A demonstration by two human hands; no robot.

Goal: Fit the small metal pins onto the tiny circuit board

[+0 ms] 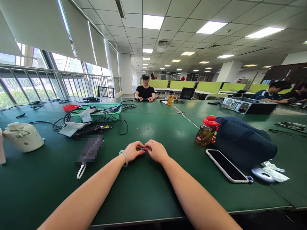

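Observation:
Both of my hands meet over the middle of the green table [144, 188]. My left hand [132, 151], with a pale bangle [124, 158] at the wrist, pinches a small dark metallic piece [142, 149] between thumb and fingers. From the other side, the fingertips of my right hand [155, 151] close on the same piece. It is too small and too covered by the fingers for its kind to show. Left of my hands lies a blurred dark pouch-like item [91, 150] with a white strap [81, 172].
A green basket [96, 117] with cables and cloths stands ahead left, near a cream container [24, 136]. At right are a red-lidded bottle [206, 131], a navy bag [242, 140] and a phone [226, 166]. A person [145, 91] sits across the table.

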